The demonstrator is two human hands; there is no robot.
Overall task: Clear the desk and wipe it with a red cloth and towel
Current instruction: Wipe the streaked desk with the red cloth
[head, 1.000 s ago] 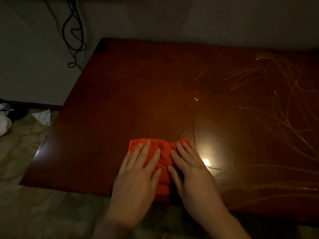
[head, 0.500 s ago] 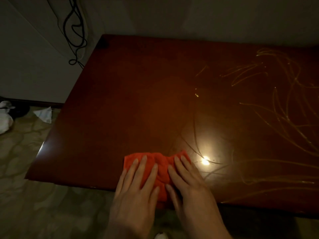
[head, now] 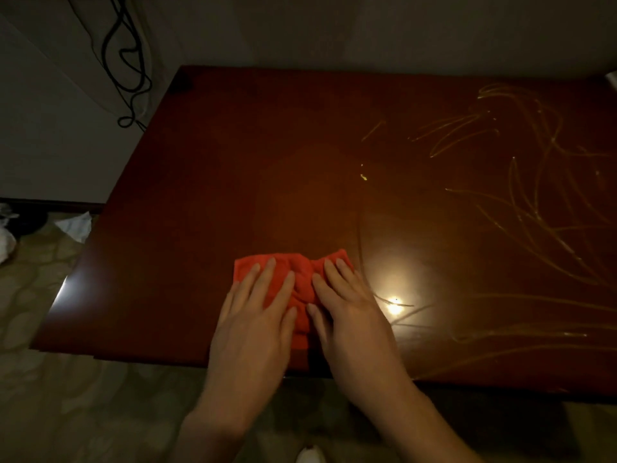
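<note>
Both hands, the left (head: 253, 325) and the right (head: 354, 322), lie flat over the cloth (head: 302, 285) and hide most of it; only its far edge and a strip between them show. The bench (head: 267, 155) runs out of frame on the right. Both forearms are cut off at the bottom edge. A cable (head: 128, 61) leaves through the top edge. A pale object (head: 310, 456) at the bottom edge is too cropped to identify, and white items (head: 6, 235) at the left edge are too dim.

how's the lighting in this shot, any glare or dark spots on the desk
Head view: the room is dim; one bright glare spot reflects off the glossy desk just right of the right hand; the far left corner falls into shadow; yellowish streaks catch the light on the right.
</note>
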